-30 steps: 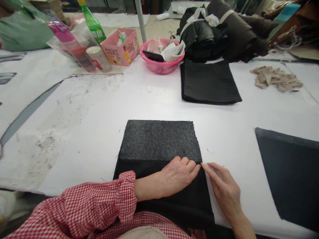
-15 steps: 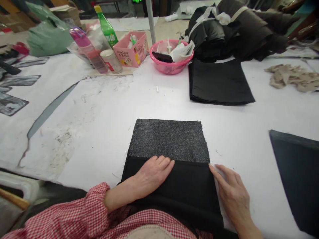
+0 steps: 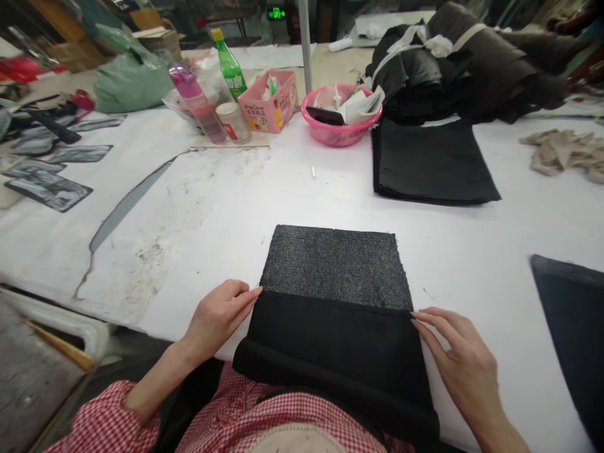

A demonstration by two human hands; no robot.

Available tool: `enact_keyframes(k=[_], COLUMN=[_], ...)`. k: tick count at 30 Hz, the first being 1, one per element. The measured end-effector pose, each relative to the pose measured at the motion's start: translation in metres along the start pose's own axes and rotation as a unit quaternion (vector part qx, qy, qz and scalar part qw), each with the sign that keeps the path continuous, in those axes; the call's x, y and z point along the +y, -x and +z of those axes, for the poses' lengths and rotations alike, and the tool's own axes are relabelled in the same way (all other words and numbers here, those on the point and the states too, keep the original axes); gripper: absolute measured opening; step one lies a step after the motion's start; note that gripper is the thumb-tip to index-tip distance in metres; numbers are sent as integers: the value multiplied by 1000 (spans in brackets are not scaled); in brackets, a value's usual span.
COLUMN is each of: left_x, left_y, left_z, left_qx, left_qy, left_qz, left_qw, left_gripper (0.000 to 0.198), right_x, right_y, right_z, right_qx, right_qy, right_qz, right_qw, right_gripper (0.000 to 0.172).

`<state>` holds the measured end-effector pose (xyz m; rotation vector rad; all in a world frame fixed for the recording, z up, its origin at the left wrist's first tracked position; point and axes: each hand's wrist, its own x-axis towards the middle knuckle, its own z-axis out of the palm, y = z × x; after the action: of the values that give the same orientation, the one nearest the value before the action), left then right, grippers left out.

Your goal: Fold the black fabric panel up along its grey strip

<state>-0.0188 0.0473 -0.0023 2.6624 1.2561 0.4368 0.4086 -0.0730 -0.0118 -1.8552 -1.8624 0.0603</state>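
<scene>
A speckled dark grey fabric panel (image 3: 335, 261) lies flat on the white tabletop in front of me. Over its near part lies smooth black fabric (image 3: 330, 340), its folded edge running across the panel and its near end hanging past the table edge toward my lap. My left hand (image 3: 219, 318) pinches the left end of that edge between thumb and fingers. At the right end, my right hand (image 3: 460, 358) pinches the same edge, thumb and forefinger meeting at the corner.
Behind the panel stand a pink basin (image 3: 340, 132) holding papers and a phone, a pink box (image 3: 268, 104), a green bottle (image 3: 231, 69) and a pink-lidded bottle (image 3: 198, 104). Stacked black sheets (image 3: 434, 163) lie back right; another dark sheet (image 3: 570, 327) is at right. A white chalk piece (image 3: 313, 172) lies mid-table.
My left hand has moved left from the middle of the black fabric's edge to its left end and now pinches it. My right hand stays at the right corner. The view has shifted slightly.
</scene>
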Motion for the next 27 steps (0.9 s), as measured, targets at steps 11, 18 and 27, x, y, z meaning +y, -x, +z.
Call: enact_keyframes(k=[11, 18, 27], left_x=[73, 110, 59], left_y=[-67, -96, -68], left_z=[2, 22, 11], left_qx=[-148, -129, -161], left_qy=[58, 84, 129], left_qz=[145, 209, 131], left_qw=[977, 966, 970], left_gripper=[17, 44, 17], right_x=[-11, -23, 2], right_y=[-38, -45, -25], right_z=[2, -28, -40], right_qx=[-171, -130, -155], right_qy=[61, -49, -98], right_qz=[-95, -146, -77], right_qw=[979, 979, 980], right_gripper=[42, 24, 31])
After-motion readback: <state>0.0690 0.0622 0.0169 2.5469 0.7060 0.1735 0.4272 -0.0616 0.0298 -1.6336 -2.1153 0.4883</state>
